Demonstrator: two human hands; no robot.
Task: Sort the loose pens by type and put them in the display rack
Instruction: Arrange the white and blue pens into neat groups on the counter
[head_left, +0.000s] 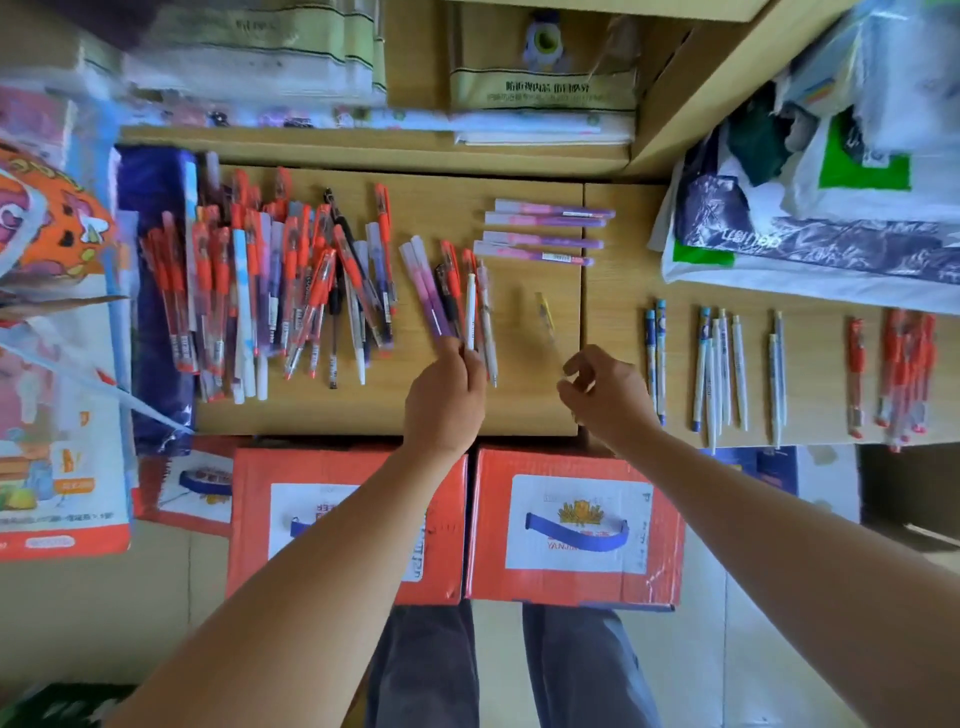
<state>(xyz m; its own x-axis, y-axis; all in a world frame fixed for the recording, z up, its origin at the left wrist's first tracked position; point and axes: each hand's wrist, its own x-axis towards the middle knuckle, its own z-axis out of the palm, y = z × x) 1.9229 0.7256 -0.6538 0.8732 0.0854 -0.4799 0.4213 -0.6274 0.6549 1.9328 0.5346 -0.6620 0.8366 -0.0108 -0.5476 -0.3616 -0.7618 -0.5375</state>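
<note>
Mixed pens (470, 306) are pinched at the lower ends by the left hand (445, 397), fanning up from the fingertips. Right hand (605, 395) is loosely curled, apparently empty, yellow pen (544, 310) just beyond its fingers. Judged light, stiff, slick; mid-barrel grip advised.

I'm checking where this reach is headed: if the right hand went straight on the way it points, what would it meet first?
Probably the yellow pen, lying alone on the desk up and left of the right hand; the hand's height above the desk is unclear.
</note>
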